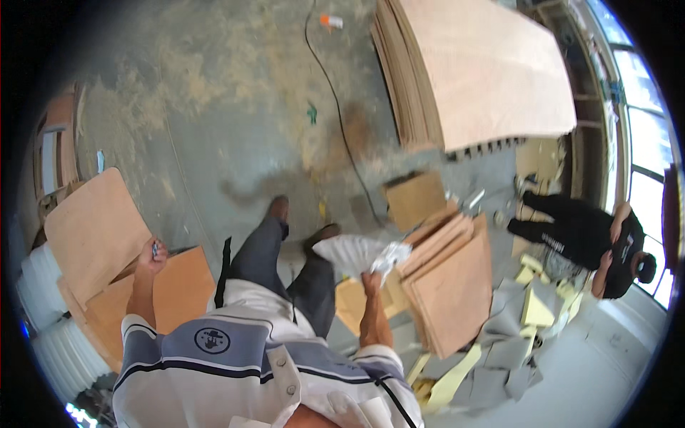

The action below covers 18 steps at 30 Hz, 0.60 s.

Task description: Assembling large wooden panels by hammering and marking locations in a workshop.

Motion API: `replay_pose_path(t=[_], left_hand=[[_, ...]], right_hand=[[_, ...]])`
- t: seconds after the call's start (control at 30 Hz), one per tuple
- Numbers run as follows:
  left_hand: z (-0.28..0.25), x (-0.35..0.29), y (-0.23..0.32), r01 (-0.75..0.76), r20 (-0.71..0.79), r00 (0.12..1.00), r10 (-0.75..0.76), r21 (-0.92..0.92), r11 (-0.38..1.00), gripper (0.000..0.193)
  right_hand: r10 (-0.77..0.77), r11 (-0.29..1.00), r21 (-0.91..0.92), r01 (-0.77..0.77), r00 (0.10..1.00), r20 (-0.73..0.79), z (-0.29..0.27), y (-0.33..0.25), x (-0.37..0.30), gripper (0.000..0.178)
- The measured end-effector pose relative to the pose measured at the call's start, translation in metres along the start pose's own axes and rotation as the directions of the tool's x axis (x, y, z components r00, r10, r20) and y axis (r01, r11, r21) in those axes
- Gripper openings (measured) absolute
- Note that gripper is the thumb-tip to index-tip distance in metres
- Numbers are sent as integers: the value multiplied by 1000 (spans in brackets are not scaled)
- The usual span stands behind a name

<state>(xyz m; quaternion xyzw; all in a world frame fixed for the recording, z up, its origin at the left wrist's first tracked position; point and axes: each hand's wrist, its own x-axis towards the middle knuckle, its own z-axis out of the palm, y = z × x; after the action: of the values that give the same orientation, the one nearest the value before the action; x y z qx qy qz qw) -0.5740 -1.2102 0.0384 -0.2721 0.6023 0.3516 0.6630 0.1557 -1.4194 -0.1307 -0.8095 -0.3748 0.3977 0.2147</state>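
Observation:
My left hand (155,253) is closed round something small with a shiny, dark end, too small to name. It is beside a tan plywood panel (96,225), near that panel's right edge. A darker orange-brown panel (178,289) lies just below the hand. My right hand (371,282) grips the gathered end of a crumpled white sheet (349,253), which may be cloth or plastic. The sheet spreads leftward over my lower leg. To the right of this hand leans a stack of tan panels (453,289).
A tall stack of large plywood sheets (492,71) stands at the far right. A black cable (339,107) runs along the concrete floor (235,93). Grey and yellow foam scraps (510,332) litter the lower right. Another person in black (585,239) is at the right.

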Motion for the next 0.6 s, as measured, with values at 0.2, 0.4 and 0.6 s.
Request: replay_pose_path(t=[0.2, 0.4, 0.6], left_hand=[[-6, -21, 2, -4, 110, 993, 33, -247, 969, 33], [-19, 27, 64, 50, 239, 970, 42, -367, 929, 32], [-82, 100, 147, 65, 226, 970, 91, -599, 798, 43]], right_hand=[[411, 907, 8, -421, 889, 201, 53, -132, 20, 33], [353, 917, 144, -372, 925, 141, 173, -249, 99, 44], [512, 854, -1, -520, 841, 175, 280, -467, 202, 38]])
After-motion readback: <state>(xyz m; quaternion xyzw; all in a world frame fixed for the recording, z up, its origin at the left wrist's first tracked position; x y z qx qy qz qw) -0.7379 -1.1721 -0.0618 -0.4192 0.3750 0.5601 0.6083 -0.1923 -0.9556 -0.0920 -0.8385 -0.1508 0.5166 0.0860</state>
